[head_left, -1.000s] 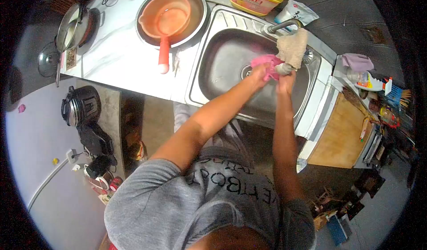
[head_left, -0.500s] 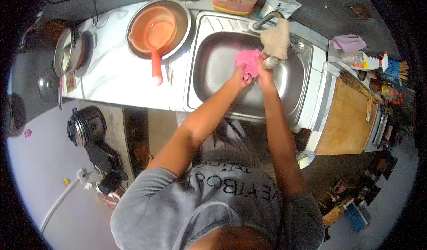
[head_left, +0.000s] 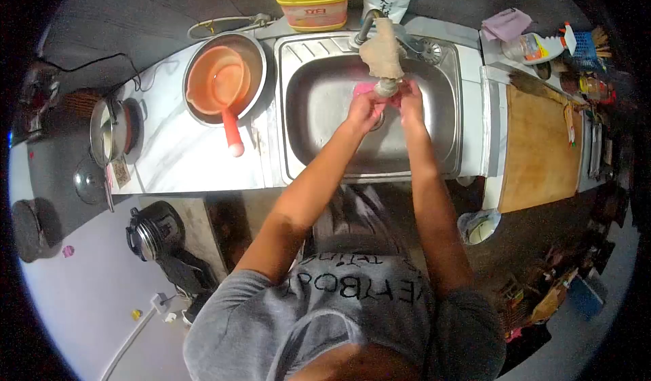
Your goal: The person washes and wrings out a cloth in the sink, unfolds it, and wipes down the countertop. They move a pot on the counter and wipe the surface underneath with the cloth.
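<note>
A pink cloth is bunched between my two hands over the metal sink. My left hand is closed around its left part. On the other side, my right hand grips the cloth, whose right part is mostly hidden by fingers and the tap's end. Right above them hangs the tap spout, with a beige cloth draped over its neck. Whether water is running cannot be made out.
Left of the sink, an orange dipper rests in a metal basin. Behind stand a yellow-topped tub and a white packet. To the right are a wooden board, a spray bottle and a lilac cloth.
The pink cloth and both hands have come under the tap spout, which now hides part of the cloth. My hands are spread slightly farther apart. The camera view has shifted.
</note>
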